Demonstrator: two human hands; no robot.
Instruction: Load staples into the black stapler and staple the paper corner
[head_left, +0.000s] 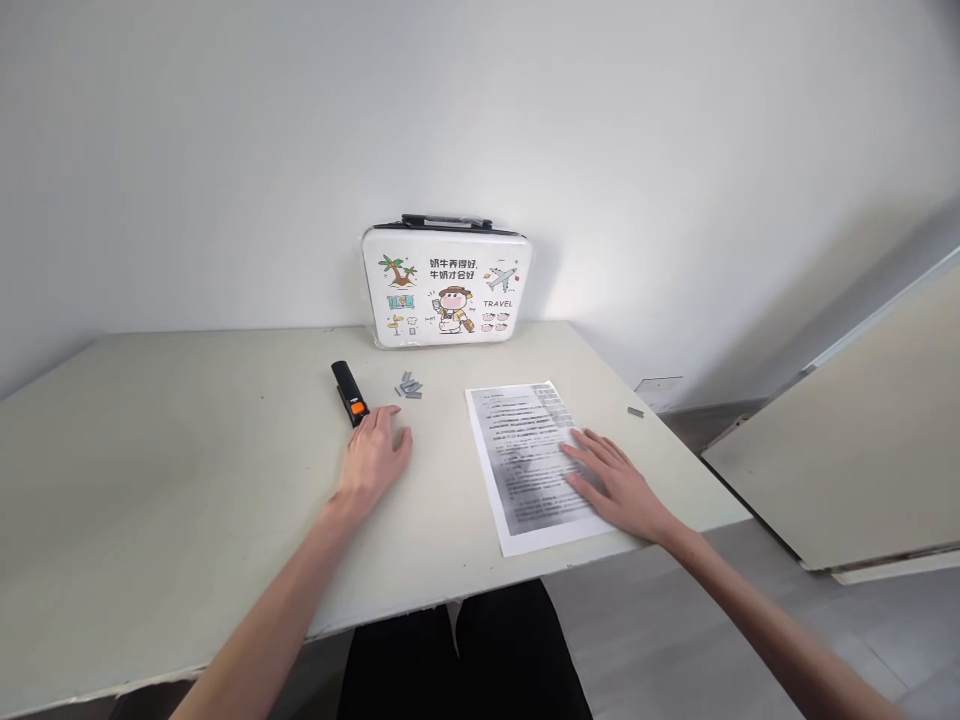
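Observation:
A black stapler with an orange patch lies on the table, pointing away from me. My left hand is at its near end, thumb apart and fingers stretched forward; the fingertips seem to touch or overlap it, though the exact contact is hidden. Just right of the stapler is a small loose pile of grey staple strips. My right hand rests with fingers spread on the right side of a printed sheet of paper, covering part of its edge. The sheet lies flat near the front of the table.
A white carrying case with cartoon prints and a black handle stands upright against the wall. One more grey staple strip lies near the right edge of the table. A pale panel stands beyond that edge, at the right.

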